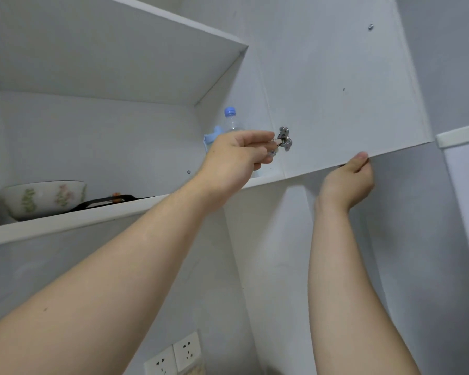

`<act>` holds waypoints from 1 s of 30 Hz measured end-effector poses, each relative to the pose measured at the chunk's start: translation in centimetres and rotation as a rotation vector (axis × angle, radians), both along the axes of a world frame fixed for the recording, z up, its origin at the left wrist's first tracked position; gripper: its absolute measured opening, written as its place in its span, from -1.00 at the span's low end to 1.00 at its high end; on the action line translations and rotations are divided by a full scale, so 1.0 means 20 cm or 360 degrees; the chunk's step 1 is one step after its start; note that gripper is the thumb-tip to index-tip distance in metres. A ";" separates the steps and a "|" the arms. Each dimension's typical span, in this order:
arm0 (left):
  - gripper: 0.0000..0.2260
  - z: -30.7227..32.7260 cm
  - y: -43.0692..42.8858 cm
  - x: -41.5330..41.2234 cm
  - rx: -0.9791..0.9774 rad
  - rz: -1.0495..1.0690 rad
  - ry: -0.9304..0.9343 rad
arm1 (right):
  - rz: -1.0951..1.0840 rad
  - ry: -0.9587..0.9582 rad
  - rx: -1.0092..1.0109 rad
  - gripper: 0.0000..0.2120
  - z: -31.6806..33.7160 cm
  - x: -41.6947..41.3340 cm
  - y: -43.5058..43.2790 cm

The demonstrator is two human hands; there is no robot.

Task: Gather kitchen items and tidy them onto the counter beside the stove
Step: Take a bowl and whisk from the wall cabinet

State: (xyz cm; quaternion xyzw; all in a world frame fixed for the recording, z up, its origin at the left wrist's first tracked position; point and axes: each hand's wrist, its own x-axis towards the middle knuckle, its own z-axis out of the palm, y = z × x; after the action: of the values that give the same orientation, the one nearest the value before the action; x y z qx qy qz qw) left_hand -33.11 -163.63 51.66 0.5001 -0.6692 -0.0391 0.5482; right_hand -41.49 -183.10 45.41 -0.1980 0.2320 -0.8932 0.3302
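Up at the open wall cabinet [114, 71], both of the person's arms are raised. Their left hand [236, 155] is inside the opening at the right end of the lower shelf [65, 220], fingers curled together around something small and pale near the metal door hinge [284, 138] (what exactly it pinches I cannot make out). Just behind that hand stands a clear plastic bottle [231, 120] with a blue cap, upright on the shelf against the cabinet's right wall, and a light blue plastic piece [211, 136] shows beside it, mostly hidden by the knuckles.

Their right hand [348, 180] grips the bottom edge of the swung-open cabinet door [344, 90], thumb pressed up on the near face and the other fingers folded underneath, clamped on the panel.

Far along the same shelf to the left sits a white ceramic bowl [44, 198] with green and pink floral print, and next to it a black pan handle [106, 203] pokes out toward the shelf's front lip. Below, on the wall, are two white power sockets [173, 355].
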 end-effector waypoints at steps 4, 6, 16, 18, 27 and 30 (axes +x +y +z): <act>-0.72 -0.01 0.05 0.04 0.0013 0.0062 -0.0089 | 0.0380 -0.0331 -0.0055 -0.72 0.04 -0.06 -0.10; -0.71 -0.01 0.08 0.06 0.0006 0.0087 -0.0103 | 0.0506 -0.0419 -0.0093 -0.65 0.04 -0.07 -0.12; -0.73 0.00 0.25 0.18 -0.0096 0.0406 -0.0194 | 0.0606 -0.0010 0.0003 -0.71 -0.11 0.35 0.31; -0.74 0.01 0.31 0.22 -0.0187 0.0536 -0.0203 | 0.0616 0.0174 -0.0064 -0.78 -0.11 0.45 0.45; -0.73 0.13 0.65 0.58 -0.0579 0.1422 -0.0075 | 0.0650 0.0868 -0.0578 -0.84 0.07 0.71 0.87; -0.74 0.13 0.73 0.70 -0.0453 0.1822 -0.0173 | 0.0702 0.1079 -0.0667 -0.83 0.17 0.82 0.95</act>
State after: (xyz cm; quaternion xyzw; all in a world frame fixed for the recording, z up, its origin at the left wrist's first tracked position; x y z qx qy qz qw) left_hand -19.19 -149.10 54.17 0.7045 -0.3186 0.3787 0.5088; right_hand -25.07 -164.18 48.87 -0.5864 0.0935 -0.7141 0.3707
